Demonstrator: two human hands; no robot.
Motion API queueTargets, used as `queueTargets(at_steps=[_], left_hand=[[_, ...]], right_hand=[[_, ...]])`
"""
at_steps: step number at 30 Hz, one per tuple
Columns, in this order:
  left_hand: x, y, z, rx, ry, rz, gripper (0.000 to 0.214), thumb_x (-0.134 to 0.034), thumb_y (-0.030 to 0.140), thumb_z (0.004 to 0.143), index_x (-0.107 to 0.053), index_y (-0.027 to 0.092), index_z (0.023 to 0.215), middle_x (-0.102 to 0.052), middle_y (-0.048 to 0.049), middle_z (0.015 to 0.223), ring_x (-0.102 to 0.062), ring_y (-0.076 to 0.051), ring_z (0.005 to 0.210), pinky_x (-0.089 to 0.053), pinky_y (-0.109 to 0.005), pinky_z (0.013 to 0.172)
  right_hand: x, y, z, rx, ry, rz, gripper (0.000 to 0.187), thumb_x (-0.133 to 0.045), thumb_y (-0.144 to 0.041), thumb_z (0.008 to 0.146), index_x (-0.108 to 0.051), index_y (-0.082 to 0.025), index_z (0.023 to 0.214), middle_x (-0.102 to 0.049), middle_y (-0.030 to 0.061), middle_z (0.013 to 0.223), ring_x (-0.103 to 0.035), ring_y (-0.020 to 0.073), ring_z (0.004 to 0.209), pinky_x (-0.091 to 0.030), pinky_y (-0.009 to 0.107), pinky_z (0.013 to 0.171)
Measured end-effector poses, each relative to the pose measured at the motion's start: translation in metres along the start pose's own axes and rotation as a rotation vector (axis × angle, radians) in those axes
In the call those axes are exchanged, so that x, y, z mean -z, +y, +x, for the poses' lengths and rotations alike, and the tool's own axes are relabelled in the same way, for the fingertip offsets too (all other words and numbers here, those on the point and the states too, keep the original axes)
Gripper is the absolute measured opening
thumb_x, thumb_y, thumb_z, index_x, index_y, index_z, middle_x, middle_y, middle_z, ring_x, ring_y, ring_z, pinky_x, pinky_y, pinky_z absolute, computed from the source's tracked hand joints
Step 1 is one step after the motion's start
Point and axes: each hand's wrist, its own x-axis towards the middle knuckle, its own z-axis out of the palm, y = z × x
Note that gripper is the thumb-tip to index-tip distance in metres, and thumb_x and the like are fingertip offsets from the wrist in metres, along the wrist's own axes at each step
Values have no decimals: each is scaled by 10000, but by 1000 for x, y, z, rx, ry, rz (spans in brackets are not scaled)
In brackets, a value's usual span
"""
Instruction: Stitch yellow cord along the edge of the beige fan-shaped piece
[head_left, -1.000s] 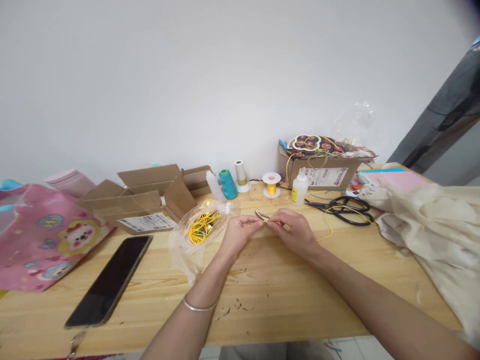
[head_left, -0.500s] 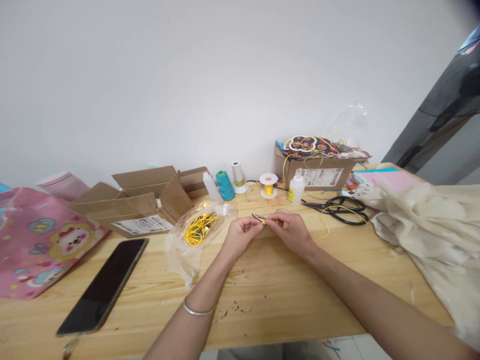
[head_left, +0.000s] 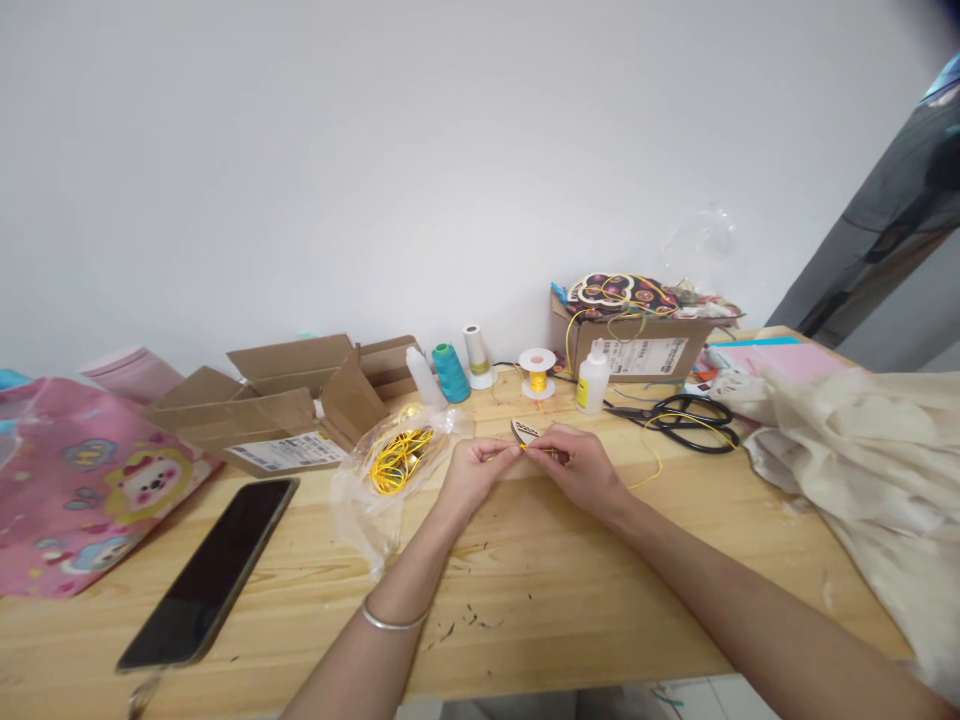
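Observation:
Both hands meet over the middle of the wooden table (head_left: 525, 560). My left hand (head_left: 474, 470) pinches a thin yellow cord (head_left: 501, 455) with its fingers closed. My right hand (head_left: 576, 462) is closed on a small flat patterned piece (head_left: 525, 432) that the cord meets, and the cord trails off to the right of that hand. A clear plastic bag of coiled yellow cord (head_left: 397, 458) lies just left of my left hand. A silver bangle (head_left: 390, 620) sits on my left wrist.
A dark phone (head_left: 214, 570) lies front left, by a pink cartoon bag (head_left: 82, 480) and an open cardboard box (head_left: 277, 410). Thread spools (head_left: 452, 370), a yellow cord reel (head_left: 538, 372), a glue bottle (head_left: 594, 380), black scissors (head_left: 686, 415), a filled carton (head_left: 637, 335) and cream cloth (head_left: 870, 450) stand behind and right.
The hands stay together at the table's middle, with only small finger shifts on the cord and the piece. The view has shifted slightly.

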Motion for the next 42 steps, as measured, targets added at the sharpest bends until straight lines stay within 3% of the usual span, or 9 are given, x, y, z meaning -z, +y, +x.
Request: queueTargets(at_steps=[6, 14, 16, 22, 28, 33, 39, 42], left_hand=[[1, -3, 2, -33, 60, 70, 170, -644, 282, 573, -678, 130, 642, -669, -31, 631, -551, -127, 563, -405, -214, 557], [-2, -6, 2, -148, 76, 137, 203, -615, 303, 610, -668, 133, 707, -661, -32, 651, -538, -115, 542, -402, -208, 525], [-2, -5, 2, -143, 92, 162, 228, -618, 309, 606, -668, 139, 748, -660, -29, 650, -527, -108, 507, -392, -206, 488], [-3, -3, 2, -163, 85, 147, 198, -628, 296, 591, -678, 153, 718, -675, -50, 722, -584, -153, 644, -439, -237, 603], [-7, -5, 0, -76, 25, 172, 246, -604, 333, 603, -669, 127, 720, -635, -27, 567, -483, -90, 429, -341, -190, 404], [-6, -7, 0, -71, -3, 141, 229, -611, 320, 598, -656, 137, 727, -603, -4, 561, -437, -65, 418, -308, -174, 393], [-4, -5, -1, -128, 30, 142, 232, -629, 291, 577, -640, 140, 753, -328, 87, 357, -232, -25, 327, -159, -166, 333], [-4, -2, -2, -115, 24, 108, 203, -622, 293, 583, -640, 135, 708, -415, 65, 386, -290, -30, 341, -199, -161, 340]], right_hand=[[4, -2, 2, 121, -44, 35, 169, -471, -231, 772, -623, -171, 729, -544, 19, 649, -490, 105, 621, -367, 220, 575], [1, 2, 5, -172, 52, 73, 195, -487, -300, 748, -631, -168, 745, -603, 28, 700, -495, 114, 597, -363, 220, 522], [0, 3, 5, -183, 62, 72, 196, -493, -300, 742, -638, -169, 753, -603, 28, 694, -493, 115, 595, -361, 221, 519], [1, -2, 3, -132, 84, 102, 173, -501, -277, 739, -641, -174, 738, -595, 22, 677, -500, 114, 610, -366, 215, 531], [2, -6, 4, -161, 132, 137, 145, -527, -239, 711, -637, -158, 663, -581, 19, 621, -509, 117, 593, -373, 217, 528], [-1, -1, 5, -236, 125, 187, 150, -538, -256, 692, -641, -151, 659, -600, 27, 634, -519, 125, 594, -389, 225, 533], [-2, 5, 6, -314, 103, 199, 200, -537, -308, 683, -647, -143, 704, -618, 38, 667, -518, 128, 583, -391, 233, 523], [0, 4, 6, -309, 109, 229, 191, -536, -304, 680, -648, -149, 694, -622, 36, 672, -527, 130, 599, -400, 235, 537]])
